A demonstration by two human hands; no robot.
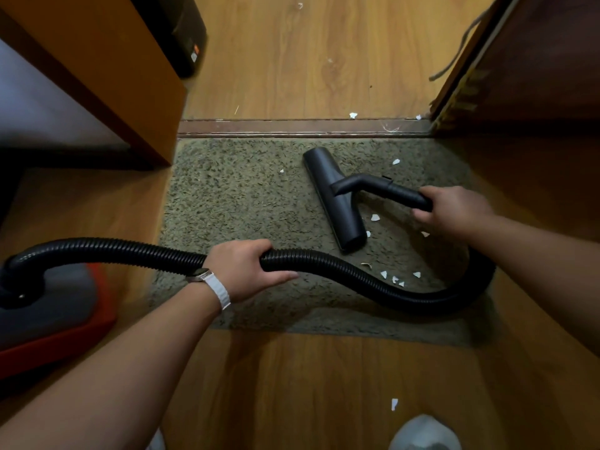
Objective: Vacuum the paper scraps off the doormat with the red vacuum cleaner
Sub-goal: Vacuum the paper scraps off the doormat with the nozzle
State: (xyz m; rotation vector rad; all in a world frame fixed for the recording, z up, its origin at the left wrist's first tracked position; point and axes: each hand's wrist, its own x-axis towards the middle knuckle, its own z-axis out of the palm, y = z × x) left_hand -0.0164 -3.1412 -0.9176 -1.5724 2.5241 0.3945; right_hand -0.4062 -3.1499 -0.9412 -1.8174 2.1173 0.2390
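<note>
Several paper scraps [375, 217] lie on the doormat [233, 196] between the black floor head [334, 196] and the looping hose [324, 259]; dragging that hose across them could, I judge, flick them onto the floor [292, 384], beyond the suction. Left hand [246, 271] grips the hose, right hand [454, 209] grips the wand [399, 191]. Scraps look small, white, torn and light; the red vacuum cleaner [58, 319] sits left of the doormat.

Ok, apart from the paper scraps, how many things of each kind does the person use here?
hands: 2, left hand and right hand
hose: 1
nozzle: 1
vacuum cleaner: 1
doormat: 1
total: 6
</note>
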